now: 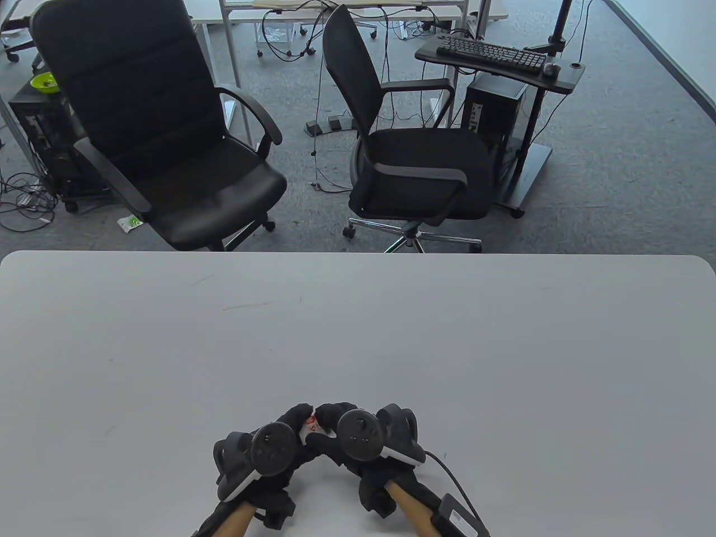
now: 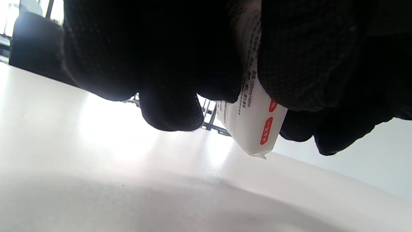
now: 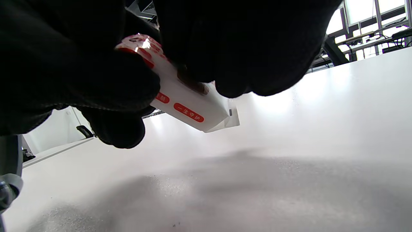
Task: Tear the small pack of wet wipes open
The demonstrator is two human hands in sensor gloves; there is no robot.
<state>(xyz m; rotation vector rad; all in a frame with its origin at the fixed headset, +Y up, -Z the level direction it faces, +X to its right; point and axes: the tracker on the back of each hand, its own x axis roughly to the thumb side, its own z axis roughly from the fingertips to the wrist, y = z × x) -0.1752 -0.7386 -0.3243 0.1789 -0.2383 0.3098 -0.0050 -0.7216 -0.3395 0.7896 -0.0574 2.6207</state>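
A small white wet wipes pack (image 1: pixel 311 423) with red labels is held above the white table (image 1: pixel 358 335) near its front edge, between both hands. My left hand (image 1: pixel 291 422) grips one side of it and my right hand (image 1: pixel 330 417) grips the other. In the left wrist view the pack (image 2: pixel 254 122) hangs down between the gloved fingers (image 2: pixel 170 109), clear of the table. In the right wrist view the pack (image 3: pixel 190 108) is pinched between the black fingers (image 3: pixel 238 58), its lower end free. Most of the pack is hidden by the gloves.
Two black office chairs (image 1: pixel 168 140) (image 1: pixel 414 162) stand beyond the table's far edge. A stand with a keyboard (image 1: pixel 492 56) is at the back right. A cable (image 1: pixel 453 481) runs from my right wrist over the table.
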